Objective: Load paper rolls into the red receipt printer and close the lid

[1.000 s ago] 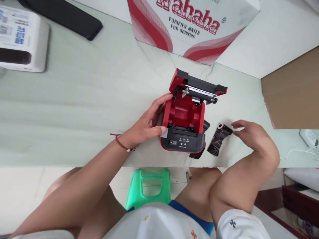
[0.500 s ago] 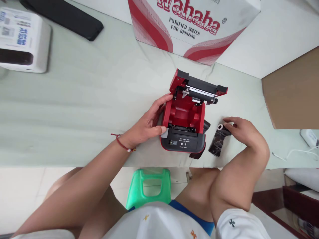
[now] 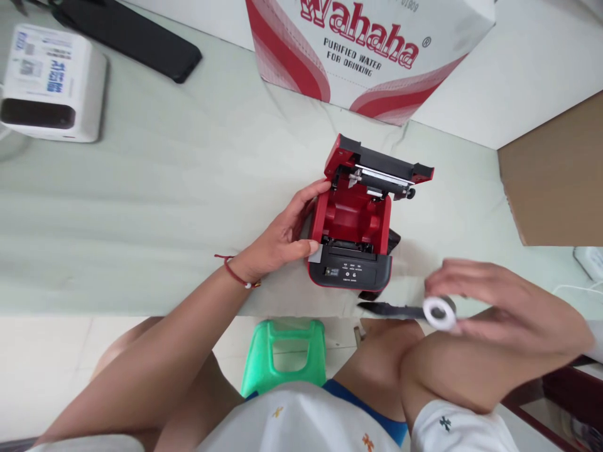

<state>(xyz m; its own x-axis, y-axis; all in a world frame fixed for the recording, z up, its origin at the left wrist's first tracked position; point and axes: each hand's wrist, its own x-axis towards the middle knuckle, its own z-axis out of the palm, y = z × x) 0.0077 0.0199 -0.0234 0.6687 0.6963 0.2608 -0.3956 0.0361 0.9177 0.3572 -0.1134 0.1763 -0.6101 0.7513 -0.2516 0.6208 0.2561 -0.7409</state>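
Observation:
A small red and black label printer (image 3: pixel 350 273) stands on the table with its lid (image 3: pixel 384 164) raised and its red inner bay in view. My left hand (image 3: pixel 280 242) is wrapped round the printer's left side, thumb at the front corner and fingers along the side wall. Right of the printer, my right hand (image 3: pixel 490 298) is closed on a small roll of black ribbon (image 3: pixel 441 313) with a white ring at its end. From the roll a loose dark tail stretches left, near the table's front edge. Motion blurs this hand slightly.
A Wahaha water carton (image 3: pixel 348 69) stands behind the printer. At the back left are a white box-shaped device (image 3: pixel 85 94) and a long black object (image 3: pixel 132 41). Brown cardboard (image 3: pixel 556 169) stands at the right. Below the table edge is a green stool (image 3: pixel 252 358).
My right hand has lifted the black roll off the table and brought it right and toward me, turning its white end to face me. My left hand stays on the printer.

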